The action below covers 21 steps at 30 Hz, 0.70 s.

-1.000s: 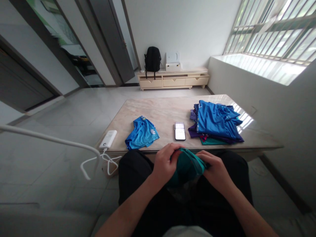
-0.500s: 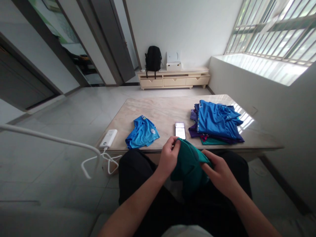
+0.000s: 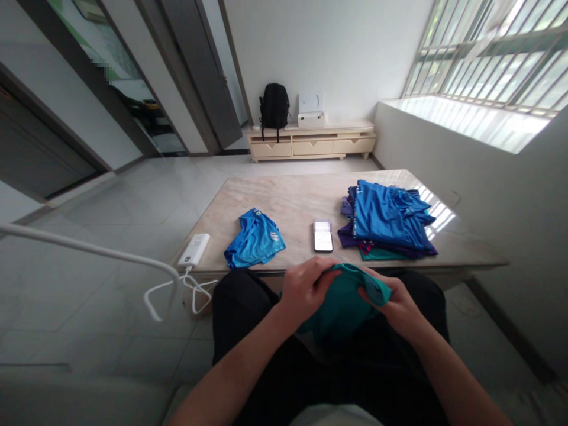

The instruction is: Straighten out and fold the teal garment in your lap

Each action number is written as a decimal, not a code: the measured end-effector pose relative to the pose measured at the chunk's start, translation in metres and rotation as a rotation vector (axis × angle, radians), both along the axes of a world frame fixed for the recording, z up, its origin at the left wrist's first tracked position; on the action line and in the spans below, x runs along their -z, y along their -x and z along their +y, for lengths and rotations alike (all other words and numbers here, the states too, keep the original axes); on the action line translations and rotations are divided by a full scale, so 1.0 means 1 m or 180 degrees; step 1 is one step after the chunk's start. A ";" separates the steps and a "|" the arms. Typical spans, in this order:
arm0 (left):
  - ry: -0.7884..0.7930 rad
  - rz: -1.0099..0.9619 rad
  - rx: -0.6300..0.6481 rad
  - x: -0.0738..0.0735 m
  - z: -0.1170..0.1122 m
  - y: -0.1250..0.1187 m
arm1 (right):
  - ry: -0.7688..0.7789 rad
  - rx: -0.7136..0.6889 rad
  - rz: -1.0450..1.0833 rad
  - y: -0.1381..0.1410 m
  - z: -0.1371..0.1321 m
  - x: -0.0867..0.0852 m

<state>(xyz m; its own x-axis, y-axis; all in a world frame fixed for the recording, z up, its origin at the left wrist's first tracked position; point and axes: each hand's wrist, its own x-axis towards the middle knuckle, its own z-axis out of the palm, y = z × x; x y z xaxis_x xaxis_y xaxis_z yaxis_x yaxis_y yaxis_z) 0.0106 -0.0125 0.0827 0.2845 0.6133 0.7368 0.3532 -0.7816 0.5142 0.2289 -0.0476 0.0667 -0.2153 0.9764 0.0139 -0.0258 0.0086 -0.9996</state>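
Observation:
A teal-green garment (image 3: 344, 305) hangs between my hands over my lap; its exact kind is hard to make out. My left hand (image 3: 306, 290) pinches its upper edge, fingers closed. At the other end of that edge, my right hand (image 3: 397, 302) grips the cloth, which folds over beside the thumb. Beyond my hands a phone (image 3: 323, 236) with a lit screen lies on the table. To the left rests a crumpled blue garment (image 3: 255, 239) with a white print. A stack of folded clothes (image 3: 390, 216), blue on top with purple and green below, sits on the right.
The marble-patterned table (image 3: 284, 195) stands before my knees. A white power bank (image 3: 194, 249) with a cable lies at its left edge. A white curved tube (image 3: 97, 245) crosses the left side. Against the far wall, a low cabinet (image 3: 310, 145) bears a black backpack (image 3: 274, 109).
My left hand has shifted slightly down and right along the garment's edge. The teal cloth's top edge is now spread and curved between both hands, and more of the phone shows.

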 end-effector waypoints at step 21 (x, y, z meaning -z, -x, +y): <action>0.3029 -0.0563 0.1416 0.001 0.019 0.039 | 0.2145 0.0015 0.1333 0.013 -0.025 -0.028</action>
